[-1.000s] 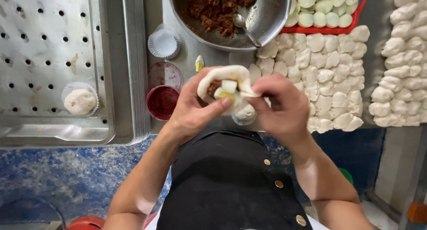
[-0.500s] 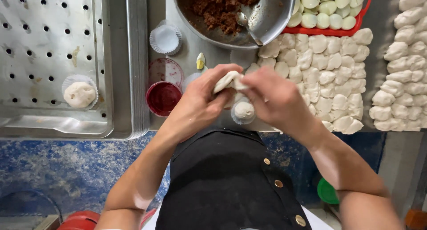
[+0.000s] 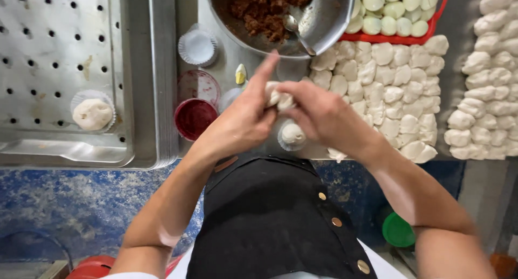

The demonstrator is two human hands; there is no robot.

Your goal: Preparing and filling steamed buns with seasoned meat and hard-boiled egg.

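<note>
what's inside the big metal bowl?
The metal bowl holds a heap of brown minced filling with a spoon lying beside it. The bowl's upper part is cut off by the frame edge, and whatever lies under the filling is covered.

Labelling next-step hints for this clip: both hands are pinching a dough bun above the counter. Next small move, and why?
Probably finish pinching the top shut. The left hand and right hand both grip the dough bun, whose folds look gathered but bunched, so the seam seems unfinished. A finished-looking bun sits in a paper cup just below.
</note>
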